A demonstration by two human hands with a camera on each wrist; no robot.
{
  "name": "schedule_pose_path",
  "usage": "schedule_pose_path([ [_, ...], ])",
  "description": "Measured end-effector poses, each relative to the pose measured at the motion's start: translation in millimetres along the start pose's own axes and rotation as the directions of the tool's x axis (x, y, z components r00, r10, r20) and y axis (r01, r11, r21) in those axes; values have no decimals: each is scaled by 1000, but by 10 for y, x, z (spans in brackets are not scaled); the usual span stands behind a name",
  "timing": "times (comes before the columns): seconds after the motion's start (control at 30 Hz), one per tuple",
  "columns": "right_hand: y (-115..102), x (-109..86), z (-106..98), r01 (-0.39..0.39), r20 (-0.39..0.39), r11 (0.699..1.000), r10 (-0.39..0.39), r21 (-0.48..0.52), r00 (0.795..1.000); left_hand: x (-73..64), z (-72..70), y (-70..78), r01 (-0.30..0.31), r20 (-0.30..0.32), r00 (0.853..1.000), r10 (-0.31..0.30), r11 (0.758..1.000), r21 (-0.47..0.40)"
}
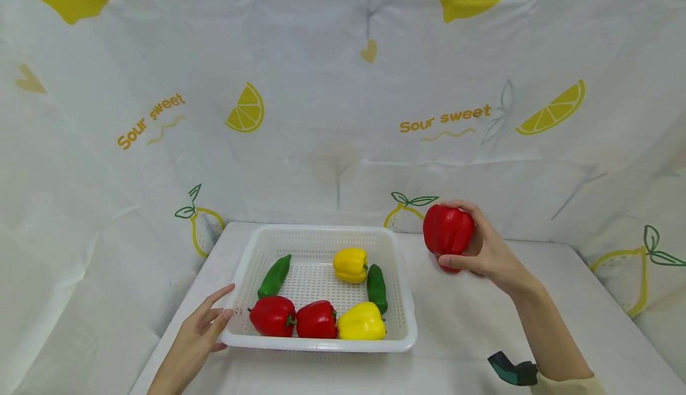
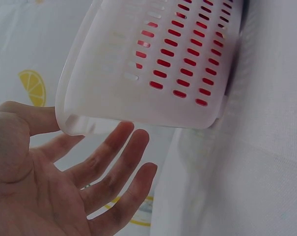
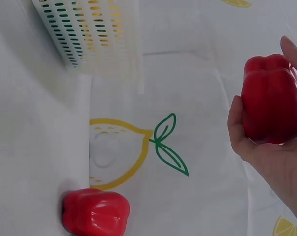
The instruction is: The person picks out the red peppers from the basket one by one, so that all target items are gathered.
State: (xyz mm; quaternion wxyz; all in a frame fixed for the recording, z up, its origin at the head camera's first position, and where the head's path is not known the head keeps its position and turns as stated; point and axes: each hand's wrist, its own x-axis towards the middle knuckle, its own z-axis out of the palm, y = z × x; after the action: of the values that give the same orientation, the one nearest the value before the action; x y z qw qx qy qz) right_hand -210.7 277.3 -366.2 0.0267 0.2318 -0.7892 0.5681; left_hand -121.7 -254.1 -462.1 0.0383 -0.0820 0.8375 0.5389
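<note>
My right hand (image 1: 482,252) grips a red bell pepper (image 1: 446,229) above the table, to the right of a white plastic basket (image 1: 316,344). In the right wrist view this held bell pepper (image 3: 272,101) sits between thumb and fingers. Another red bell pepper (image 3: 95,212) lies on the table, mostly hidden in the head view. My left hand (image 1: 194,335) touches the basket's near left corner with the thumb at its rim. The left wrist view shows the other fingers (image 2: 116,179) spread and fairly straight beside the basket wall (image 2: 123,98).
Inside the basket lie two red bell peppers (image 1: 273,316), a yellow bell pepper (image 1: 362,322) in front, another yellow bell pepper (image 1: 351,265) farther back, and two green peppers (image 1: 377,288) near the sides. A lemon-print cloth (image 1: 321,115) hangs behind the white table (image 1: 450,335).
</note>
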Motion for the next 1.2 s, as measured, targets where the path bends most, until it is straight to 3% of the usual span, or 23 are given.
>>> schedule_pose_path([
  [0.4, 165, -102, -393, -7, -51, 998, 4, -69, 999, 0, -2, -7, -9, 9, 1000, 9, 1000, 2],
  [0.73, 410, -246, -828, -92, -65, 970, 80, -223, 995, 6, -12, 0, 3, 11, 1000, -3, 1000, 9],
  [1.2, 836, -430, -1346, -227, -118, 931, 201, -285, 972, 2, 2, 21, 17, 7, 1000, -17, 1000, 9],
])
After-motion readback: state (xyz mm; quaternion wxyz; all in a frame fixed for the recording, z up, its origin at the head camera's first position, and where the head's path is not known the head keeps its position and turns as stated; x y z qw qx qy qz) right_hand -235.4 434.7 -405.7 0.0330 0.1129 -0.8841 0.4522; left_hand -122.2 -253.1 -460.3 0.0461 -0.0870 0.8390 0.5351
